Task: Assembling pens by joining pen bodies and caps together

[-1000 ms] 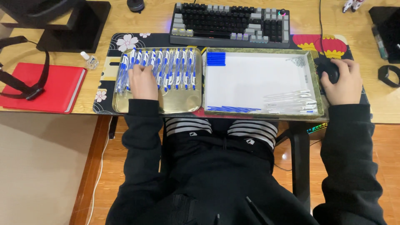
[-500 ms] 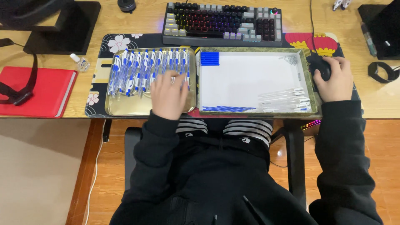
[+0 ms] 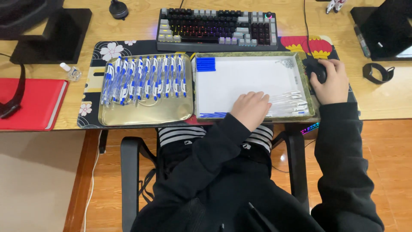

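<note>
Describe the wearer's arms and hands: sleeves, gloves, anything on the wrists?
Both arms wear long, loose black sleeves with plain cuffs reaching the wrists. The left hand and right hand are bare: no gloves, rings or watch visible. No markings show on either sleeve.

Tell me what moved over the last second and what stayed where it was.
The left hand went from the gold tray of blue-and-white pens rightward into the white tray, and now rests by the clear tubes. Whether it holds anything cannot be told. The right hand stayed on the black mouse. Pens, both trays and the keyboard look unmoved.
</note>
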